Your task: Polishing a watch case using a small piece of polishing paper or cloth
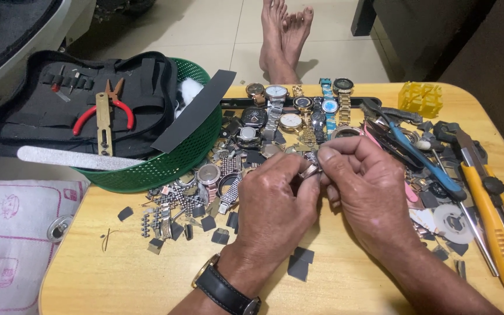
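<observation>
Metal watch part (310, 170) pinched between left hand (275, 198) and right hand (368, 186), just before the watch row (298, 111); fitting step, steady fingertip alignment needed.

Lying on table (147, 274): basket (164, 157) far left | wristwatches (298, 111) behind hands | utility knife (497, 227) far right | watch-band links (176, 210) left of hands

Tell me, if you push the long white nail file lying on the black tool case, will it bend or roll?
The nail file looks flat and thin, so it would probably slide, not roll. It likely flexes a little and feels light. Its end hangs past the tool case over the green basket, so a push might tip it off.
</observation>
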